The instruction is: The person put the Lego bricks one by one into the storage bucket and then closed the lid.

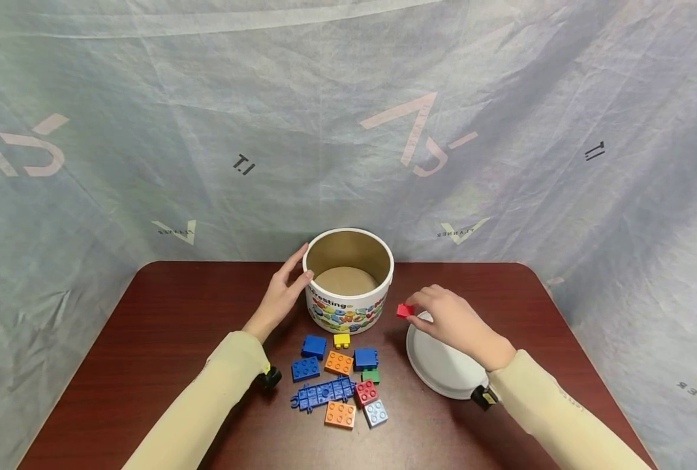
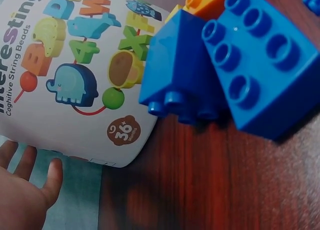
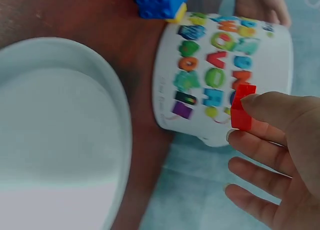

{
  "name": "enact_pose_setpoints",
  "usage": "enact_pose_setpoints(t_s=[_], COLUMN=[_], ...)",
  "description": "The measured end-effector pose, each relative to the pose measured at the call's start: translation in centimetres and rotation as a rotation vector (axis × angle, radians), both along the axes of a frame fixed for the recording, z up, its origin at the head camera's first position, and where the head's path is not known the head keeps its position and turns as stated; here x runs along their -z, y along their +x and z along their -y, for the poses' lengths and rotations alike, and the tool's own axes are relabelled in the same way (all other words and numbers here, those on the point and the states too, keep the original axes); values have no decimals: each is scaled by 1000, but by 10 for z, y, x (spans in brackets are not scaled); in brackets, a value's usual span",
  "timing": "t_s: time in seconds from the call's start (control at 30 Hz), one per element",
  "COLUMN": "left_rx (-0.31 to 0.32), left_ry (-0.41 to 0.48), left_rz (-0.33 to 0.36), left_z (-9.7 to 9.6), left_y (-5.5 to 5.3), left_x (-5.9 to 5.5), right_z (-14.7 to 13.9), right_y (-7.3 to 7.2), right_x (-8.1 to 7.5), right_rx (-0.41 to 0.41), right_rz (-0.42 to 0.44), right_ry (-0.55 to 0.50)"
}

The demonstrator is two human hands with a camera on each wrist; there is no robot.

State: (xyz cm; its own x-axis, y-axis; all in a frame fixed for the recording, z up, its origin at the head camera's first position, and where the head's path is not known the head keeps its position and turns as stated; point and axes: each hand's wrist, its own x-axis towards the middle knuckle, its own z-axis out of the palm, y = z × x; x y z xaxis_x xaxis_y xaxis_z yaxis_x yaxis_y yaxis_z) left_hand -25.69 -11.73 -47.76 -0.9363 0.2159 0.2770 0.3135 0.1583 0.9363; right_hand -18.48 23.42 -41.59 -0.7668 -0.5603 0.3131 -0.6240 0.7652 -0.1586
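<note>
A white round tub [image 1: 348, 312] with colourful printing stands at the back of the table, its top uncovered and its brown bottom showing. My left hand [image 1: 278, 295] touches the tub's left side, fingers extended along the wall and thumb by the rim. To the right of the tub, my right hand [image 1: 451, 320] pinches a small red toy brick [image 1: 404, 311] between thumb and index finger, above the table. In the right wrist view the red brick [image 3: 243, 108] appears in front of the tub's printed wall, while the other fingers are spread loosely.
A white round lid [image 1: 442, 362] lies under and beside my right hand. In front of the tub are several toy bricks: blue [image 1: 305, 369], orange [image 1: 340, 414], yellow [image 1: 341, 340], green [image 1: 371, 376], red [image 1: 365, 393] and pale blue [image 1: 375, 413], plus a long blue base piece [image 1: 325, 393].
</note>
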Motion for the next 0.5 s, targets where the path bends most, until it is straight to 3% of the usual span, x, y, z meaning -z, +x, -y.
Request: enact_pose_setpoints(t_s=[0.5], left_rx=[-33], left_ry=[-11], left_rz=[10], left_z=[-2], left_y=[1], left_x=[-3], right_z=[-3], right_y=[-19], right_x=[-50], right_rx=[21], right_rz=[16], right_ry=[-51])
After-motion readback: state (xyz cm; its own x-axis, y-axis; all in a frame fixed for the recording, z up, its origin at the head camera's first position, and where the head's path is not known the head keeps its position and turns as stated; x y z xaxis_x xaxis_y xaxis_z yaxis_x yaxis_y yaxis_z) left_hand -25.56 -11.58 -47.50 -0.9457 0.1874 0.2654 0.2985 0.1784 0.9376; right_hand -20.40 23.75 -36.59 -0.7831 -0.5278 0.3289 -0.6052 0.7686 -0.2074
